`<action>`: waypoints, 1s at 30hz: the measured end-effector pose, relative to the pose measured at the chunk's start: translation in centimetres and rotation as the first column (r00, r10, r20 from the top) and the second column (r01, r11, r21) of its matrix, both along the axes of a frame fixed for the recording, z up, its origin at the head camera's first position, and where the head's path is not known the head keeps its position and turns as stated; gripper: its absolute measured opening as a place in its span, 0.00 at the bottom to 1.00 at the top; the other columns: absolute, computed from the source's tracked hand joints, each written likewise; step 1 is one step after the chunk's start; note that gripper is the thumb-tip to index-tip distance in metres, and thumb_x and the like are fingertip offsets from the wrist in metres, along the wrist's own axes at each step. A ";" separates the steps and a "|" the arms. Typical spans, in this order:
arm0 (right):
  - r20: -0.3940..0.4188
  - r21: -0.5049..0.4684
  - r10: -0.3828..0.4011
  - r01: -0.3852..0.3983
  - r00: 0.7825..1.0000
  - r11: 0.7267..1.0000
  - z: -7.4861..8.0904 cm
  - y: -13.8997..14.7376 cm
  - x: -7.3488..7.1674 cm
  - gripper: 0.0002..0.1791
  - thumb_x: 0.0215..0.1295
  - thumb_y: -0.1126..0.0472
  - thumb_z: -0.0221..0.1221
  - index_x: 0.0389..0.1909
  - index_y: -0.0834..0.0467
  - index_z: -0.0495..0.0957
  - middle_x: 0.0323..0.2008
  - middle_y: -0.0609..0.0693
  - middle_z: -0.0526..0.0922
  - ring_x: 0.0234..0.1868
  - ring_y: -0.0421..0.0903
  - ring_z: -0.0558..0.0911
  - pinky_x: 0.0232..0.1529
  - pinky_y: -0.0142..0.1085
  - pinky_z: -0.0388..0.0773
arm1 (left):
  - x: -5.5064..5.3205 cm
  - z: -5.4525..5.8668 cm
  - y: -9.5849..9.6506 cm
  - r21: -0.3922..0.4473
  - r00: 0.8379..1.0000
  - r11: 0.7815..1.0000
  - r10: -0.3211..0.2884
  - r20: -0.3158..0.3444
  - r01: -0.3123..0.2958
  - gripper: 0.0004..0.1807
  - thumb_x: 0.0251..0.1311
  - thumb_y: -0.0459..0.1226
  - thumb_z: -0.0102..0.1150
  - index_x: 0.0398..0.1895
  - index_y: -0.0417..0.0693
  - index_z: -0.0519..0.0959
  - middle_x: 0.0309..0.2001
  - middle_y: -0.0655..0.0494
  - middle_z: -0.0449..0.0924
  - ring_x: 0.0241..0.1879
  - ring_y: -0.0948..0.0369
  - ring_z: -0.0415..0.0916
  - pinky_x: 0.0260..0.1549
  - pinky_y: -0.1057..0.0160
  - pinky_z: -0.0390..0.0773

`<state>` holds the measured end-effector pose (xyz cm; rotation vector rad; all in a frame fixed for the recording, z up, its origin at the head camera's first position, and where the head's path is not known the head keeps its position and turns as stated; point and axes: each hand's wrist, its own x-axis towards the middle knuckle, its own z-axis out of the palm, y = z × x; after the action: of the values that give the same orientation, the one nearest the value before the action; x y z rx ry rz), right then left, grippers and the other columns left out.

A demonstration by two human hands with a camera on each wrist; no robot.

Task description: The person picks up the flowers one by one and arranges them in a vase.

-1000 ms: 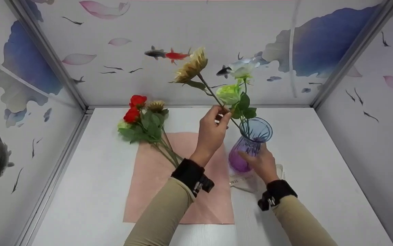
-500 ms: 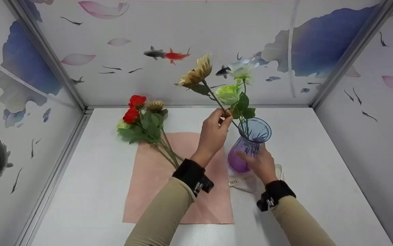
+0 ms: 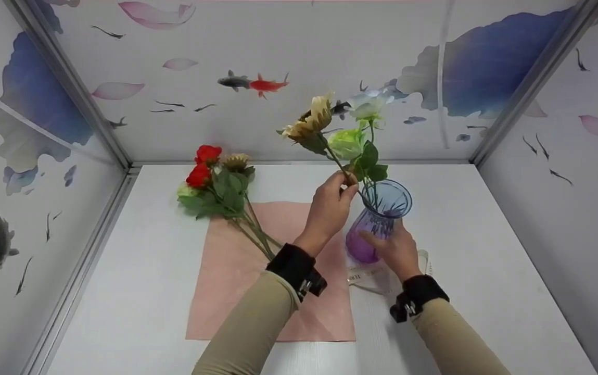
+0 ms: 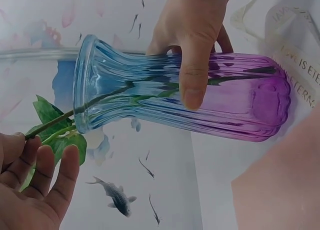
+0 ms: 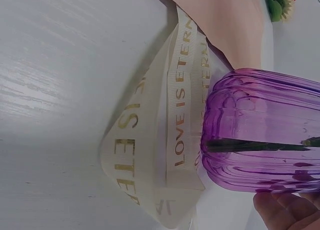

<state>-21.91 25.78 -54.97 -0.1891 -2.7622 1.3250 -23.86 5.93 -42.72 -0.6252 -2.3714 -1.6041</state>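
My left hand (image 3: 330, 208) pinches the stem of a beige sunflower-like flower (image 3: 309, 124), which leans left. In the left wrist view that stem (image 4: 52, 122) passes over the rim and runs down inside the ribbed glass vase (image 4: 135, 85), blue at the top and purple below. My right hand (image 3: 403, 252) grips the vase around its middle, the thumb (image 4: 194, 82) across the glass. A white rose (image 3: 370, 107) and a pale green rose (image 3: 346, 143) rise from the vase. Whether its base touches the table cannot be told.
Red roses (image 3: 200, 174), another beige flower (image 3: 236, 162) and a green bloom (image 3: 188, 189) lie at left, stems across a pink sheet (image 3: 226, 291). A cream ribbon with gold lettering (image 5: 127, 140) lies by the vase base. Printed walls (image 3: 330, 31) enclose the white table (image 3: 486, 291).
The beige flower has come down and to the right, its stem sinking further into the vase. My left hand has moved slightly right and down with it. My right hand stays on the vase.
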 end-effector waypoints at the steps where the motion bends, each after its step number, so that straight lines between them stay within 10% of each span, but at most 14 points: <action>1: 0.001 -0.001 0.000 0.000 1.000 1.000 0.0 0.0 0.0 0.62 0.53 0.29 0.70 0.79 0.57 0.52 0.68 0.65 0.73 0.67 0.65 0.75 0.65 0.60 0.72 | 0.0 0.0 0.0 -0.002 1.000 1.000 -0.002 0.005 0.002 0.06 0.77 0.35 0.53 0.48 0.43 0.77 0.47 0.50 0.81 0.42 0.60 0.78 0.42 0.67 0.77; 30: -0.057 0.073 -0.010 0.014 0.998 0.997 0.4 -0.7 0.3 0.60 0.56 0.35 0.72 0.78 0.61 0.53 0.65 0.67 0.76 0.63 0.66 0.78 0.62 0.60 0.74 | 0.1 -0.6 0.6 -0.020 0.974 0.997 -0.063 0.215 0.069 0.10 0.81 0.40 0.45 0.50 0.46 0.75 0.43 0.53 0.78 0.38 0.62 0.78 0.41 0.65 0.78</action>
<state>-21.64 25.11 -54.61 -0.1608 -2.7519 1.2046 -23.76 6.54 -43.28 -0.5668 -2.5542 -1.7504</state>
